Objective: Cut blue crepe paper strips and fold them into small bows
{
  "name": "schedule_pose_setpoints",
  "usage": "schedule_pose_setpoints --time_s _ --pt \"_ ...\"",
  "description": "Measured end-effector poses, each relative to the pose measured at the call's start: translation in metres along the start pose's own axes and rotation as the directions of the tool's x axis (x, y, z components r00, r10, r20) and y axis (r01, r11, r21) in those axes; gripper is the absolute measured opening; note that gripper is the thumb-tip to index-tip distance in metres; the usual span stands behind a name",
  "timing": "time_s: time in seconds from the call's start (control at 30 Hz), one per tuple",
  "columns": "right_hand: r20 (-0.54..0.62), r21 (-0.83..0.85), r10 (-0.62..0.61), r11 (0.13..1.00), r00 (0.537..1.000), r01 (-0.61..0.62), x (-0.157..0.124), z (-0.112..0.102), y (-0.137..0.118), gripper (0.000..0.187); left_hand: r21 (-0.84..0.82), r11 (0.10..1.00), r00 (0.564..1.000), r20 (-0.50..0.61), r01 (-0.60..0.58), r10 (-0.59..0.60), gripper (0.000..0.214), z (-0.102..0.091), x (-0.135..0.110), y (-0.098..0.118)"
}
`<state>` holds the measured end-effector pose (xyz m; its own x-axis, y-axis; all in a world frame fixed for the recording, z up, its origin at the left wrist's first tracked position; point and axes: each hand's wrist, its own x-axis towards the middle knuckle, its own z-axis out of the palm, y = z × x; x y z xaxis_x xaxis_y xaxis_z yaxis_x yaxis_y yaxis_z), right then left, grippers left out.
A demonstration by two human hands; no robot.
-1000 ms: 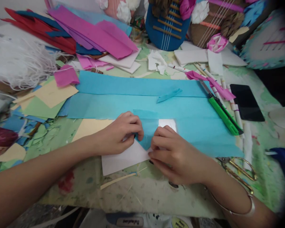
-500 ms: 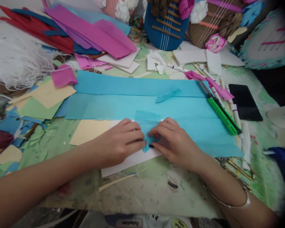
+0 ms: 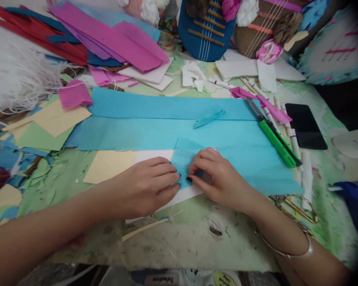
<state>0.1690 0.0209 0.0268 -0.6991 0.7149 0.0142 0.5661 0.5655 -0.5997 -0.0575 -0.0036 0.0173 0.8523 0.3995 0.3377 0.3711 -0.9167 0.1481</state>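
Observation:
Between my hands lies a small piece of blue crepe paper [image 3: 183,153], its near edge pinched at the fingertips. My left hand [image 3: 152,184] has its fingers bent and closed on the left side of that edge. On the right side, my right hand [image 3: 214,172] pinches the paper between thumb and forefinger. Beneath are a white sheet [image 3: 155,155] and wide blue crepe paper strips [image 3: 131,133]. A folded blue scrap [image 3: 210,118] rests on the strips. What the left fingertips press on is partly hidden.
A green utility knife [image 3: 279,143] lies right, blade out, by a black phone [image 3: 306,126]. Gold-handled scissors [image 3: 301,208] sit near my right forearm. Cream cards [image 3: 107,165], white string [image 3: 20,75] and pink crepe paper [image 3: 113,35] are left; a blue stringed craft instrument [image 3: 207,35] stands behind.
The small blue paper has turned slightly, its far edge now slanting. My left hand has shifted a little down and left, while my right hand has barely moved.

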Motion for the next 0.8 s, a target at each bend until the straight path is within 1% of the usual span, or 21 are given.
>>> schedule_pose_setpoints --time_s 0.2,0.37,0.6,0.7,0.8 --pt "0.005 -0.001 0.023 1.000 1.000 -0.023 0.0014 0.0003 0.0002 0.005 -0.021 1.000 1.000 -0.015 -0.008 0.008 0.022 -0.0008 0.0007 0.0004" --pt "0.012 -0.008 0.025 1.000 1.000 -0.025 0.0016 0.0005 0.0002 0.006 -0.089 0.995 0.998 -0.045 -0.040 0.036 0.024 -0.0001 0.0012 -0.0010" --pt "0.014 -0.008 0.024 1.000 1.000 -0.024 0.0009 0.0009 0.0005 0.007 -0.082 0.997 0.994 0.109 0.006 0.003 0.024 -0.0012 0.0032 -0.0009" --pt "0.016 -0.005 0.024 1.000 1.000 -0.024 0.0016 0.0012 0.0009 0.007 -0.105 0.994 0.990 0.143 0.010 0.005 0.027 -0.0034 0.0030 -0.0005" --pt "0.009 -0.001 0.024 1.000 1.000 -0.024 0.0028 0.0012 0.0009 0.007 -0.121 0.993 0.989 0.148 0.007 0.011 0.026 -0.0064 0.0033 -0.0007"
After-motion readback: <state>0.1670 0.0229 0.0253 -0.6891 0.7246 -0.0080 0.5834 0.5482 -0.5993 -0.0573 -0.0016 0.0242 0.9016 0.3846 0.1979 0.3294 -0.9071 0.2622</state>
